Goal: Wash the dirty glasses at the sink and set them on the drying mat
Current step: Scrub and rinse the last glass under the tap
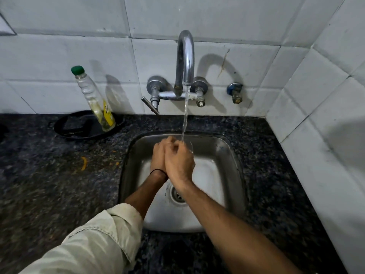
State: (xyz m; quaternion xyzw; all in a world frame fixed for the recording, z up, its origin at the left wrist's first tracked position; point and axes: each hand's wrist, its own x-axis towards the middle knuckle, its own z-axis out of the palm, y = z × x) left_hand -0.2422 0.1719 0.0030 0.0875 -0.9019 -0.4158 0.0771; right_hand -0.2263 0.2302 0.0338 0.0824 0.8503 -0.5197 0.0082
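**While the glass (190, 148) is wet, a slip is the hazard**

Although little of it is seen beyond a clear rim at three o'clock of the knuckles, the glass is held over the sink (233, 159), toward its twelve o'clock edge, under the stream (185, 115) from the tap (184, 56). The fingers (177, 144) of the right hand (178, 161) are curled round it. Those of the left hand (158, 157), pressed alongside at nine o'clock, appear curled on it too, though they are partly hidden. A wet grip could be lost and the glass dropped onto the steel near the drain (177, 194) at six o'clock, where chipping would be likely. Splash could be thrown onto the table (59, 175). No drying mat is seen, so a dripping carry may be needed.
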